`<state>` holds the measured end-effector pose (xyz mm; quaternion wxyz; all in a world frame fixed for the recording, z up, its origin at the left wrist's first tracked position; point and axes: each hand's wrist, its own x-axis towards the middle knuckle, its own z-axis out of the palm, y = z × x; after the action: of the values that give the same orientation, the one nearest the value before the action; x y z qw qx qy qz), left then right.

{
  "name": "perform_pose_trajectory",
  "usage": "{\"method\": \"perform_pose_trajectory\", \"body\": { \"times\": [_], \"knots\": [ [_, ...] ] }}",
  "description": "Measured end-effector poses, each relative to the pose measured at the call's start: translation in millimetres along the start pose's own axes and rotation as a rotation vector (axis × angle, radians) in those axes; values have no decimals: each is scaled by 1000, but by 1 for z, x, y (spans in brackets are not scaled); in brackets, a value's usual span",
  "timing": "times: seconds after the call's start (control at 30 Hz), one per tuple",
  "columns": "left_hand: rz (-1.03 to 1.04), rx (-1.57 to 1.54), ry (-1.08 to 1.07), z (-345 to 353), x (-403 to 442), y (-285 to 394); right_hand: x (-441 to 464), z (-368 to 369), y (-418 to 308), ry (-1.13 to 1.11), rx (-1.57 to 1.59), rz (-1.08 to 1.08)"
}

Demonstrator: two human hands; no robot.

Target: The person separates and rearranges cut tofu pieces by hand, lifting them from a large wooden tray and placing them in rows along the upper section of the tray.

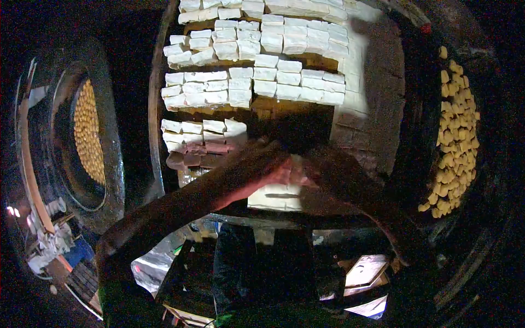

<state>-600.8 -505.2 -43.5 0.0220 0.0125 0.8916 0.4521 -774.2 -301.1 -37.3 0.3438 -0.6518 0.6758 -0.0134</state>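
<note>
Both my hands reach over a wooden board (pixel 262 112) laid with rows of white blocks (pixel 298 41) that look like tofu. My left hand (pixel 272 154) is beside the front left group of blocks (pixel 205 131), and reddish light falls on its inner side. Close by on the right, my right hand (pixel 324 158) is in deep shadow, near a shaded slab of joined blocks (pixel 369 109). Dark hides the fingers of both hands, and I cannot make out anything held. Just below the hands lies a pale white slab (pixel 273 198).
A round pan (pixel 64 131) on the left holds many small yellow pieces (pixel 88 134). Yellow chunks (pixel 456 139) are heaped at the right in a dark vessel. The board's raised wooden edge (pixel 156 115) runs along its left side. Crumpled white material (pixel 52 240) lies lower left.
</note>
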Motion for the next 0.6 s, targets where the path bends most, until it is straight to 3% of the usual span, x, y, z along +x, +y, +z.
{"method": "perform_pose_trajectory", "body": {
  "times": [0.03,0.13,0.2,0.23,0.27,0.3,0.37,0.47,0.6],
  "knots": [
    [39,74,27,-10,3,8,0,0,0,40,45,-13],
    [55,478,-159,-23,10,8,2,-4,-1,161,179,-50],
    [16,492,-254,-24,5,1,6,-16,-4,200,225,-61],
    [3,496,-287,-22,0,-4,8,-24,-6,62,285,27],
    [63,526,-159,-24,-4,-8,9,-24,-7,-7,317,69],
    [-19,376,-177,-23,-3,-14,10,-24,-8,-76,346,113],
    [-189,76,-177,-29,3,-18,10,-13,-8,235,207,33],
    [-78,523,-301,-32,8,-15,25,-12,-20,238,317,33],
    [32,522,-177,-37,4,-7,40,-2,-26,302,148,-52]
  ]
}}
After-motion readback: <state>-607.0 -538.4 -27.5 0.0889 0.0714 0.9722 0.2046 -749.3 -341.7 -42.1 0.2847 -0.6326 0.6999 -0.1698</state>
